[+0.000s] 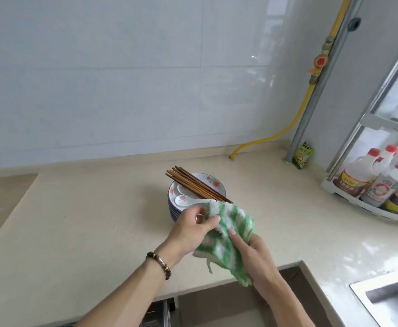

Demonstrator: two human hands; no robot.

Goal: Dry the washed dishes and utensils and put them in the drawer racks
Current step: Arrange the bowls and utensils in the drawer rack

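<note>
A stack of blue-rimmed plates stands on the beige counter. Two white spoons lie in the top plate, and several brown wooden chopsticks rest across it. Just in front of the stack, both hands hold a green-and-white cloth. My left hand pinches its upper left edge between thumb and fingers. My right hand grips the cloth from the right, with its lower part hanging over the palm. Whether anything is wrapped in the cloth is hidden.
A steel sink sits at the lower right. A white rack with sauce bottles stands at the right. A yellow hose and a grey pipe run down the corner beside a green packet. A dark opening shows below the counter edge.
</note>
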